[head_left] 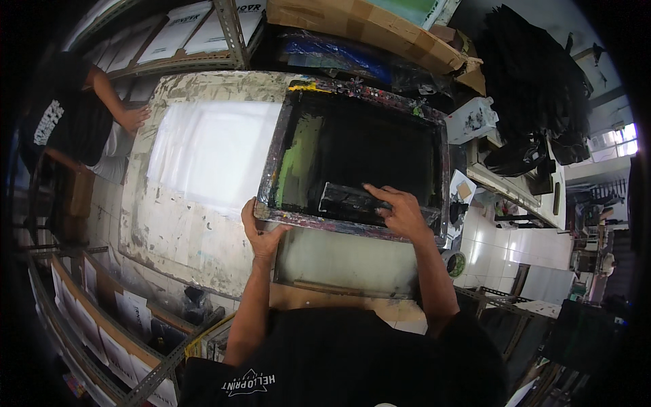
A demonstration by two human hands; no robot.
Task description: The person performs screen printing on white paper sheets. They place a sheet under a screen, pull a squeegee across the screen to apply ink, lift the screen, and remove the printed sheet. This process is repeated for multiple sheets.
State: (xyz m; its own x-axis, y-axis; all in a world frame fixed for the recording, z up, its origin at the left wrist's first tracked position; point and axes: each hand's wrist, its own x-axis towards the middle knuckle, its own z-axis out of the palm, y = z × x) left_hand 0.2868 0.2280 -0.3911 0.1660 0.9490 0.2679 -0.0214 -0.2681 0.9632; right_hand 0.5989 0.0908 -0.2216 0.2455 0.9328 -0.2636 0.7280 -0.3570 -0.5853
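A screen printing frame (352,228) lies on the worktable, its wooden edges spattered with paint and its mesh covered in black ink (380,149). Along the mesh's left side runs a green, ink-smeared strip (298,159). My left hand (263,234) is closed on the frame's near left corner. Near the frame's front edge, my right hand (403,216) grips a dark, ink-coated squeegee (349,201), index finger stretched along its top. The squeegee lies roughly sideways across the inked mesh. Part of its right end is hidden beneath my right hand.
Left of the frame, a bright white printing area (217,152) lies on the paint-stained table (193,234). Another person's hand (135,119) rests at the table's far left edge. Behind stand a cardboard box (380,34) and metal shelving (232,34). Dark cloths (536,81) hang at right.
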